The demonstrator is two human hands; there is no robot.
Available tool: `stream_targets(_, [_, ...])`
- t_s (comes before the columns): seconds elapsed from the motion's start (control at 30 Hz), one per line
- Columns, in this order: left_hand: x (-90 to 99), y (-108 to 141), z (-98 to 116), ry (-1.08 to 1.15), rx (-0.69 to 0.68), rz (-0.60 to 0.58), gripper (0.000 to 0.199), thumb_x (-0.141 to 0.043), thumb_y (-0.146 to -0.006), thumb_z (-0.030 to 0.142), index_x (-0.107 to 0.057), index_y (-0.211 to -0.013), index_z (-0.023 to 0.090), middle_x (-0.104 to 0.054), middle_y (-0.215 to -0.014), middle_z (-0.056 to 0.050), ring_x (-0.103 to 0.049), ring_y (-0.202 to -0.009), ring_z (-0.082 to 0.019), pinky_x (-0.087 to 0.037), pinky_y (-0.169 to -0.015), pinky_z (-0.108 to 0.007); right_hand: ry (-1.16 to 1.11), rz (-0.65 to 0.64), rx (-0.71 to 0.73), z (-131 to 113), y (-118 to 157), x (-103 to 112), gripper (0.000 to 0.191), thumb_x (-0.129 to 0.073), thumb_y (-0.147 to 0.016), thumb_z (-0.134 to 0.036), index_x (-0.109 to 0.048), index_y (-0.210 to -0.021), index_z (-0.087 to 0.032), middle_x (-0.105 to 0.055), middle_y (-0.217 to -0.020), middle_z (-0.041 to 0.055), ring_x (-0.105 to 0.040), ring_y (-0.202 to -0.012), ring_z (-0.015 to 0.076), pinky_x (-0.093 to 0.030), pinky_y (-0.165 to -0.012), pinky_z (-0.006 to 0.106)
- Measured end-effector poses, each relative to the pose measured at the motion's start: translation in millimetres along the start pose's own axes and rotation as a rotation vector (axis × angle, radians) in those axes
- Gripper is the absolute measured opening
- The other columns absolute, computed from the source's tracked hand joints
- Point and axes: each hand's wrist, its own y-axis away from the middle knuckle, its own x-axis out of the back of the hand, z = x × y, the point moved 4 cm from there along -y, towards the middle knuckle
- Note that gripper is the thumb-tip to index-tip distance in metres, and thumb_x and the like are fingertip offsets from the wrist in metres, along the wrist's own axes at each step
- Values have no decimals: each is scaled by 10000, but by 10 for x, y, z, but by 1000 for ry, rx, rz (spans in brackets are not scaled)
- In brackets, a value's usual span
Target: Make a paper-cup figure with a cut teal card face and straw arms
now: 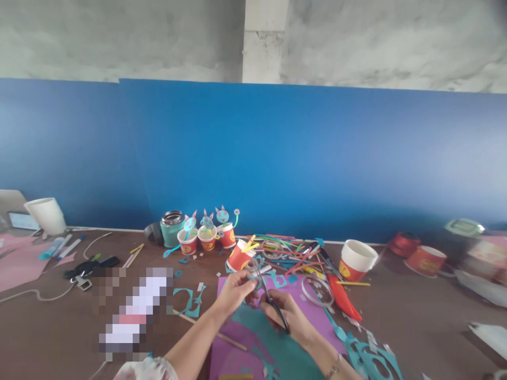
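My right hand (287,314) is closed on the dark handles of a pair of scissors (278,312), whose blades point up and to the left. My left hand (237,290) pinches a small teal paper piece (257,282) beside the blades. Both hands are above purple paper (233,343) and a teal sheet (291,351) on the brown table. Three paper cups with blue animal faces, one of them this cup (187,244), stand beyond my left hand. A tilted red cup (238,257) is just behind my hands.
Straws and pipe cleaners (277,253) lie in a pile at the back. White cups (358,258), a tape roll (317,291), a red pouch (344,298) and teal scraps (374,359) are on the right. A teal jar (171,230), markers (65,247) and cables are on the left. A blue partition (237,158) rises behind.
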Motion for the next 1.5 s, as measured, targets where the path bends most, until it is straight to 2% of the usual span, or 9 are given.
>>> stream_targets(0.43, [23, 3, 11, -4, -14, 21, 330, -702, -630, 427, -512, -573, 163, -553, -451, 35, -442, -373, -59, -330, -408, -197, 53, 13, -20, -29, 17, 0, 374, -685, -687, -507, -553, -712, -158, -406, -423, -88, -342, -347, 49, -275, -342, 169])
stream_targets(0.67, [24, -5, -2, -36, 0, -1, 322, -718, -616, 390, -505, -531, 165, -522, -423, 39, -426, -375, -64, -314, -417, -209, 30, -17, -60, -28, 37, -32, 426, -653, -692, -563, -557, -775, -155, -475, -462, -68, -421, -394, 68, -346, -381, 172])
stream_targets(1.1, [37, 4, 17, -33, 10, 10, 311, -716, -620, 403, -532, -568, 157, -496, -446, 46, -412, -398, -66, -297, -437, -214, 64, 9, -33, -45, 28, -12, 384, -694, -683, -507, -540, -701, -156, -398, -422, -91, -325, -351, 42, -264, -341, 166])
stream_targets(1.5, [28, 8, 19, -38, 14, 0, 317, -751, -568, 391, -547, -545, 150, -441, -428, 68, -364, -404, -57, -260, -443, -212, 39, -21, -55, -13, 30, -21, 396, -651, -710, -540, -566, -758, -155, -463, -438, -73, -398, -363, 59, -317, -358, 168])
